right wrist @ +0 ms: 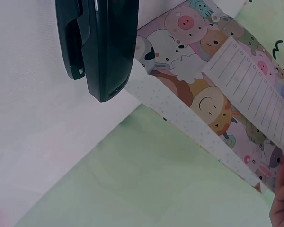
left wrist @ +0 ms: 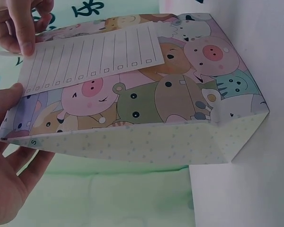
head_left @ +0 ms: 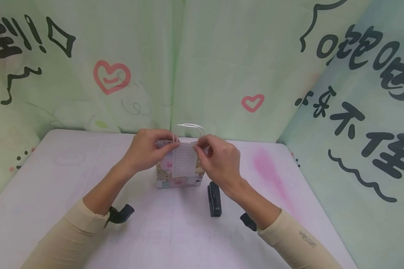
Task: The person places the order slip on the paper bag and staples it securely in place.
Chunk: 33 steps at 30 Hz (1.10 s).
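Note:
A paper gift bag printed with cartoon animals stands upright on the table, its white handles raised. A narrow lined checklist slip lies flat over the bag's front, its top end at the bag's mouth. My left hand grips the bag's top edge at the left, thumb in front by the slip's corner and fingers behind, as the left wrist view shows. With thumb and fingertips, my right hand pinches the slip's top right corner against the rim. A black stapler lies near my right wrist.
The white table carries a pink stain at the right. Green printed curtains hang close behind and along both sides. Dark wrist-camera mounts stick out below both wrists.

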Motion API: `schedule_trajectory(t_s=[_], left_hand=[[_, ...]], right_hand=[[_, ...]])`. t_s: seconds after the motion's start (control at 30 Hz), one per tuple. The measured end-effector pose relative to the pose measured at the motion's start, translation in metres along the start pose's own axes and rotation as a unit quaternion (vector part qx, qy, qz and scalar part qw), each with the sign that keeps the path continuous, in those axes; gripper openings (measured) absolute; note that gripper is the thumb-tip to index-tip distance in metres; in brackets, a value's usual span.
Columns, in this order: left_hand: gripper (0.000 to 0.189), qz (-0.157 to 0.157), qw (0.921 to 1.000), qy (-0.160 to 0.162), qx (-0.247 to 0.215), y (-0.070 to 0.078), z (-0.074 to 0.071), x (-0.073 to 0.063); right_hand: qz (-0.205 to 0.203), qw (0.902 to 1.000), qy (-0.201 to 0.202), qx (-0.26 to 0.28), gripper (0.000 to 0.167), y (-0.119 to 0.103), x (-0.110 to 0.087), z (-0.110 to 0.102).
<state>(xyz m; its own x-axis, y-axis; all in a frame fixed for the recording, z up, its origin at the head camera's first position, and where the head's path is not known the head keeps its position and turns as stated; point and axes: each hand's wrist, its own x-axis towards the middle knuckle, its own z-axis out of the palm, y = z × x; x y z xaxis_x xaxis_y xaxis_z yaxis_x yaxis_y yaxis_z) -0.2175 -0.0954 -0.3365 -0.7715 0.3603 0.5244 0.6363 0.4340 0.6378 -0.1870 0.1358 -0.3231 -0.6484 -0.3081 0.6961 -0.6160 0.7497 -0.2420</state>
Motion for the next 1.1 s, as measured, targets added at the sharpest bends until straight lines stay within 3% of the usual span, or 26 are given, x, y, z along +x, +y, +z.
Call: schedule_trajectory(t_s=[0.5,0.87,0.93,1.0,1.03,1.1], left_hand=[[0.007,0.009,0.9998,0.013,0.014,-0.005,0.000,0.000],[0.009,0.000,0.9999,0.009,0.009,-0.006,-0.001,0.000],[0.010,-0.002,0.9999,0.007,0.012,-0.005,-0.001,0.000],[0.010,-0.003,0.9999,0.004,0.015,-0.005,-0.001,0.000],[0.010,-0.004,0.9998,0.002,0.017,-0.004,-0.001,0.000],[0.009,-0.007,0.9998,-0.002,0.020,-0.003,-0.002,0.000]], right_hand=[[0.007,0.9996,0.020,-0.020,0.016,0.003,-0.002,-0.001],[0.029,0.9992,0.005,-0.026,0.013,0.003,-0.015,-0.009],[0.043,0.9985,-0.017,-0.029,0.012,0.002,-0.022,-0.012],[0.076,0.9943,-0.064,-0.039,0.011,0.001,-0.029,-0.015],[0.101,0.9891,-0.098,-0.045,0.011,0.001,-0.033,-0.017],[0.160,0.9686,-0.180,-0.060,0.013,0.001,-0.041,-0.019]])
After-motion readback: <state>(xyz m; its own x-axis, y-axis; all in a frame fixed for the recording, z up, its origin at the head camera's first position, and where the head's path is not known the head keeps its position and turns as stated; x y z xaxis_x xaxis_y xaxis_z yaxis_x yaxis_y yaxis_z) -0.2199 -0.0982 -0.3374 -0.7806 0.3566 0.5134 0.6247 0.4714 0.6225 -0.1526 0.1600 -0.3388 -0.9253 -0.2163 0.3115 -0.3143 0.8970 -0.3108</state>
